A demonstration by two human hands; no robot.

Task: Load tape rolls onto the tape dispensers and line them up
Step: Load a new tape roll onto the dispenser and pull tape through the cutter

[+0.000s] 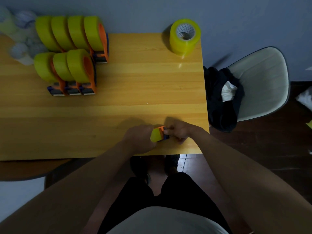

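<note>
Both hands are gripping one dispenser (163, 132) at the surface's (135, 73) near edge, left hand (140, 139) around its light, stiff roll (156, 135), right hand (179, 131) pinching the frame.

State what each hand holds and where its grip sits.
Both hold one tape dispenser near the table's front edge. The left hand grips the tape roll end; the right hand pinches the orange and blue head end.

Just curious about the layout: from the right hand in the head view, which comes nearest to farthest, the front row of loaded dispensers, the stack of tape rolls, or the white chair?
From the right hand:
1. White chair, off to the right.
2. Stack of tape rolls, far right corner of the table.
3. Front row of loaded dispensers, far left.
</note>
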